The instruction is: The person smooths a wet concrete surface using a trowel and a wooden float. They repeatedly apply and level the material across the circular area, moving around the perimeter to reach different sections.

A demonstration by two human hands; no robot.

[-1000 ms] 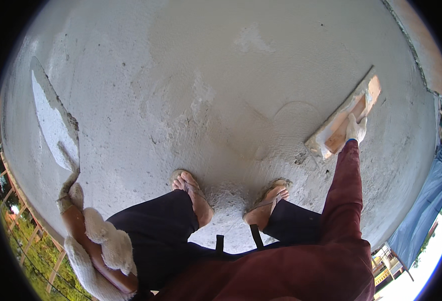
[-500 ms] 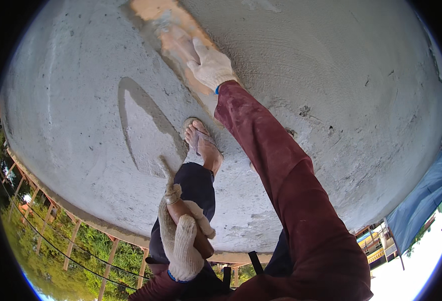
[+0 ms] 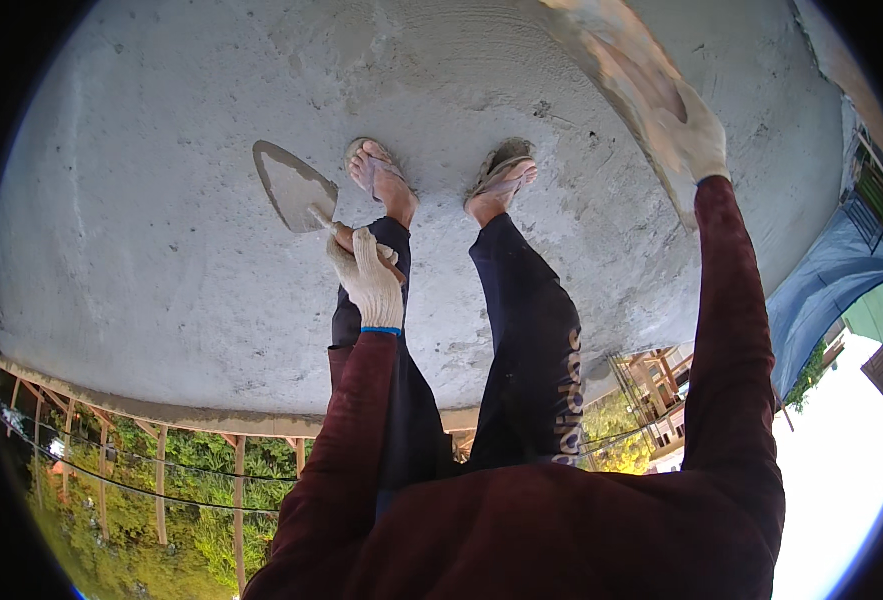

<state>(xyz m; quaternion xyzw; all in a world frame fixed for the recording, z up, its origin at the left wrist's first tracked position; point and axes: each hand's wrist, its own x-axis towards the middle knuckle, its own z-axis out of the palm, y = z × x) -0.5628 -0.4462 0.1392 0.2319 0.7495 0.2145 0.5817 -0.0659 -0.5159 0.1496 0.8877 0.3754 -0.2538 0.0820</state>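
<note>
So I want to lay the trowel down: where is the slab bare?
Bare slab lies left of the trowel in the left hand. Crowded: around both feet and by the right hand with its float.

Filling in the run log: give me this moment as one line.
left hand: gripping pointed trowel | right hand: on long wooden float, flat on wet concrete slab | feet: sandals, on slab

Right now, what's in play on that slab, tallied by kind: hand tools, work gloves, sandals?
Hand tools: 2, the pointed trowel in the left hand and the long float under the right hand
White work gloves: 2
Sandals: 2, left sandal and right sandal
Total: 6
</note>
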